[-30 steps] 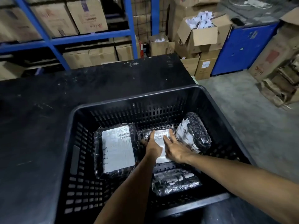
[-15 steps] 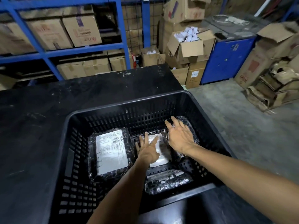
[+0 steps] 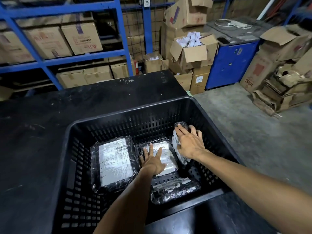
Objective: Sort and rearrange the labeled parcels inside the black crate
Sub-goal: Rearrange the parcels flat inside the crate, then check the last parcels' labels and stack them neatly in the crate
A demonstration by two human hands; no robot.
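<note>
Four parcels lie in the crate (image 3: 199, 105) on the tabletop (image 3: 33, 132). The left hand (image 3: 152, 162) rests flat and open on the middle parcel (image 3: 166, 157), gripping nothing. The right hand (image 3: 190, 144), fingers spread, presses the right parcel (image 3: 176, 146), which leans on the wall. Judged mid-sort: next, close the right fingers around it and lay it label-up beside the others.

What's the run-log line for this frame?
left hand: flat on middle parcel | right hand: on leaning parcel | crate: four parcels
</note>
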